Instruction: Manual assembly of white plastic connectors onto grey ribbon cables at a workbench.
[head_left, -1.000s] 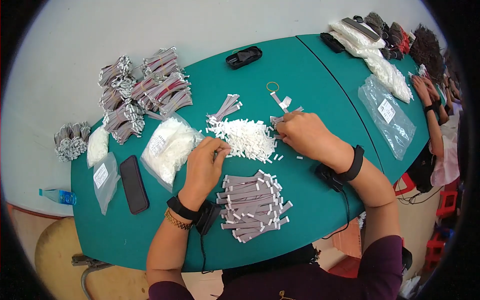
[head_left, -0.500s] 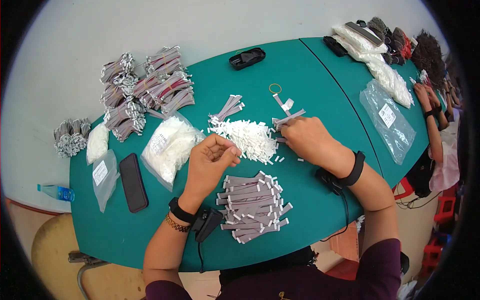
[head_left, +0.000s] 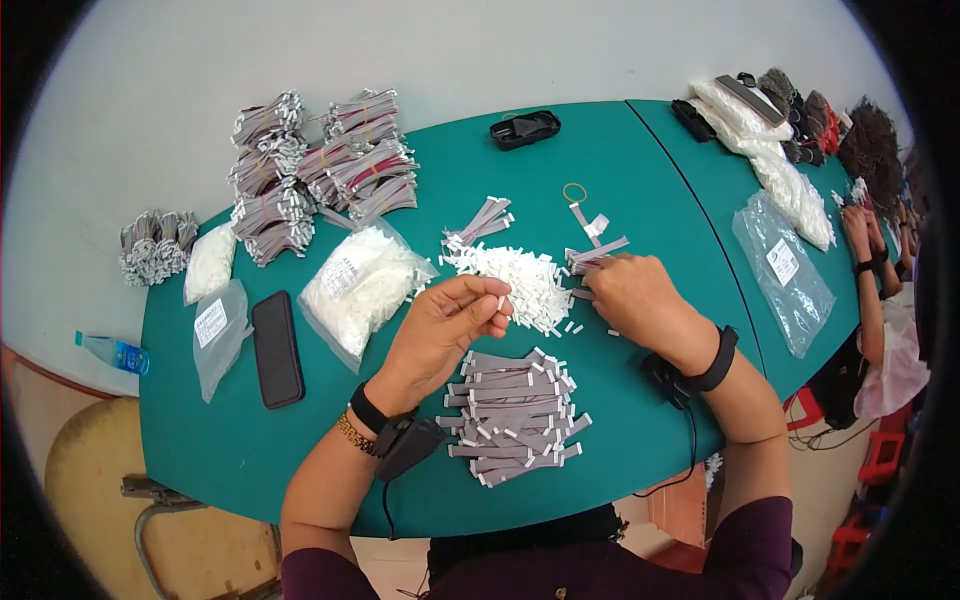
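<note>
Fingers [head_left: 497, 300] pinching a white connector [head_left: 503, 301], clear bag [head_left: 362, 285] of white connectors beside

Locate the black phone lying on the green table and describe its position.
In the head view, the black phone lies flat on the person's left side of the green table, between a small clear bag and a larger bag of white pieces.

The right hand [head_left: 640, 298] lies palm down at about three o'clock from the pile of small white pieces [head_left: 515, 280], its fingertips covering whatever they touch. The left hand [head_left: 440, 330] pinches something white, too small to make out. At twelve o'clock, the dark case [head_left: 524, 129] shows no detail. At two o'clock the co-worker's arms [head_left: 872, 260] are cut by the rim. The bottle [head_left: 113, 352] at nine o'clock is half hidden by the table [head_left: 640, 160].
</note>
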